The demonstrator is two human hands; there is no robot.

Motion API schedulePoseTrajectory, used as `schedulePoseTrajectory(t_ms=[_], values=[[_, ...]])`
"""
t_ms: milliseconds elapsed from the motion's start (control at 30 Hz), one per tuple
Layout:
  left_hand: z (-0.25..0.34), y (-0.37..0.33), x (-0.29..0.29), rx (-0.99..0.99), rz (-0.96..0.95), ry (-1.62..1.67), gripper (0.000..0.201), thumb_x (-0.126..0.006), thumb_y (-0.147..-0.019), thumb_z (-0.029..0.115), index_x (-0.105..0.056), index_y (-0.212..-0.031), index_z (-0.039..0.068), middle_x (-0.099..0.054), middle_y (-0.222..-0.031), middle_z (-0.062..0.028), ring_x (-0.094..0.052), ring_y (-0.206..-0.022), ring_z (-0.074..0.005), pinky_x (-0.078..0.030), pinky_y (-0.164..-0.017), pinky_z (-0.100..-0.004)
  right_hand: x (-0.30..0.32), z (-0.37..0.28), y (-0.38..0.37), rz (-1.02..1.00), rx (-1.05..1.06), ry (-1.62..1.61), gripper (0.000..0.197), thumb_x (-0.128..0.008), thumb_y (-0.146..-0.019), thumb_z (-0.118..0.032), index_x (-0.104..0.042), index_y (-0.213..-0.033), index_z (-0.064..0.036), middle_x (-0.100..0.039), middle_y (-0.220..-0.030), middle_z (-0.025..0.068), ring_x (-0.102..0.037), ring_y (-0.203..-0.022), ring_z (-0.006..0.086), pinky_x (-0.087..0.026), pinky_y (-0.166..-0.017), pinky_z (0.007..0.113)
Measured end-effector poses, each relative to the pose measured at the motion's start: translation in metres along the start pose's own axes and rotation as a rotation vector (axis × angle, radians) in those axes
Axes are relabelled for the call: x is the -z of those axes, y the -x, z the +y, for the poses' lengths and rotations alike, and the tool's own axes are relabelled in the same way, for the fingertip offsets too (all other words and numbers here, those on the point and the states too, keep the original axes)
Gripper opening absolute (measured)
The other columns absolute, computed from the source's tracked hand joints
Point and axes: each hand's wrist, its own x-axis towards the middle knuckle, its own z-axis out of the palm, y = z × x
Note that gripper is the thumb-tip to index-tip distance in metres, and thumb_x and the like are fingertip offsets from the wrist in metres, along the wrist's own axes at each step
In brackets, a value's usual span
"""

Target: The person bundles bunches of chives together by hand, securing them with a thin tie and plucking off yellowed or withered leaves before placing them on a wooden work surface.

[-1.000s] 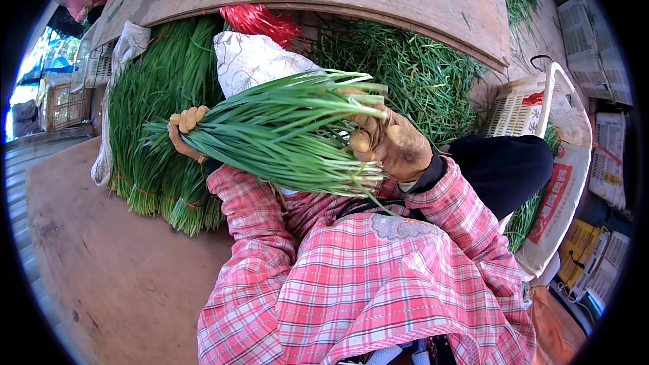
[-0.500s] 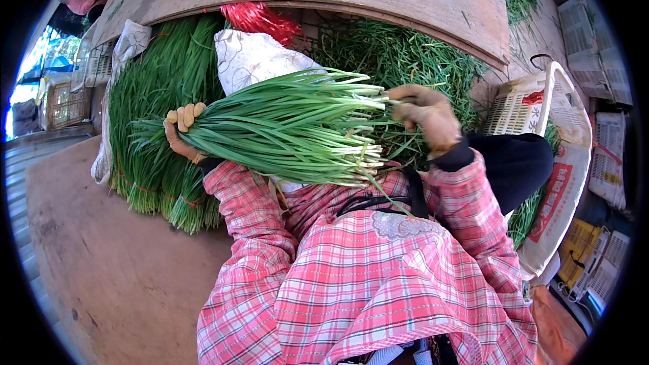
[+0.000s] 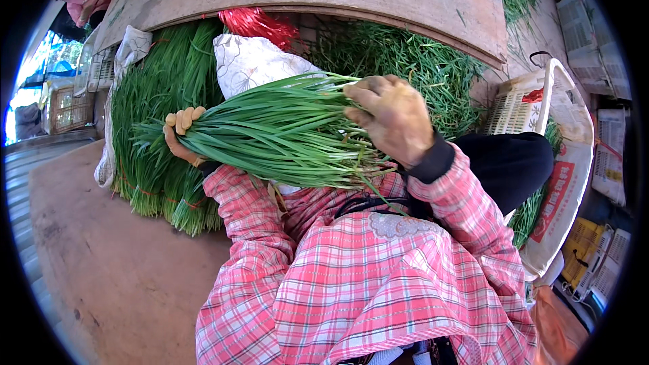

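Right hand (image 3: 395,118) has come back left, over the stem ends (image 3: 358,170).
Left hand (image 3: 182,134) curls tight round the left end of the bunch (image 3: 270,132), which lies between both hands; right fingers half bent, grip hidden. Looks like picking over stems; next may need a soft pinch.

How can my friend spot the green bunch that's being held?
Find the pink checked clothing at the bottom. Just above it, the left hand grips a bunch of long green leaves, with the right hand at its stem end. Unlike the bundles piled at left, this bunch lies sideways across the picture.
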Motion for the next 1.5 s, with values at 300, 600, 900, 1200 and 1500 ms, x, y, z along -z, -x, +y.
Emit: schedulePoseTrajectory(t_ms=[300,600,900,1200,1500], values=[[0.0,0.006,0.006,0.017,-0.054,-0.05,0.019,-0.052,-0.088,0.024,-0.057,-0.101,0.011,-0.055,-0.079,0.002,-0.053,-0.091,-0.0175,-0.04,-0.094,-0.0417,-0.03,0.016,0.003,0.09,0.045,0.046,0.016,-0.06,-0.072,-0.009,-0.054,-0.086,-0.0065,-0.057,-0.081,0.0096,-0.058,-0.064,0.026,-0.047,-0.053,0.037],[0.01,0.002,0.008,0.039,0.05,-0.094,0.01,-0.05,-0.09,0.021,-0.046,-0.084,0.013,-0.041,-0.072,0.0035,-0.04,-0.071,-0.0121,-0.033,-0.066,-0.03,-0.027,0.035,-0.034,0.161,-0.091,0.077,0.022,-0.069,-0.071,-0.009,-0.061,-0.091,-0.0052,-0.061,-0.089,0.0101,-0.06,-0.08,0.0278,-0.049,-0.066,0.037],[0.01,0.004,0.006,0.014,0.128,-0.157,0.009,-0.047,-0.091,0.018,-0.047,-0.086,0.01,-0.036,-0.07,0.0027,-0.038,-0.069,-0.0118,-0.033,-0.065,-0.029,0.005,-0.013,0.027,0.345,-0.054,-0.076,0.016,-0.071,-0.071,-0.01,-0.061,-0.084,-0.0092,-0.06,-0.078,0.0072,-0.059,-0.062,0.0253,-0.045,-0.052,0.035],[0.013,0.004,0.004,0.015,0.078,-0.23,0.011,-0.051,-0.09,0.02,-0.053,-0.096,0.012,-0.05,-0.078,0.0023,-0.047,-0.077,-0.0121,-0.04,-0.072,-0.0322,-0.058,-0.03,-0.009,-0.029,-0.428,-0.633,0.017,-0.065,-0.077,-0.022,-0.069,-0.075,-0.0055,-0.064,-0.069,0.0128,-0.063,-0.063,0.0297,-0.05,-0.059,0.036],[0.013,0.007,0.008,0.081,0.014,-0.12,0.011,-0.05,-0.091,0.022,-0.054,-0.095,0.013,-0.051,-0.083,0.0041,-0.047,-0.079,-0.01,-0.038,-0.077,-0.03,0.019,-0.056,-0.003,-0.557,-0.2,-1.327,0.011,-0.066,-0.081,-0.007,-0.065,-0.087,0.0019,-0.067,-0.085,0.0075,-0.061,-0.077,0.0131,-0.05,-0.068,0.027]])
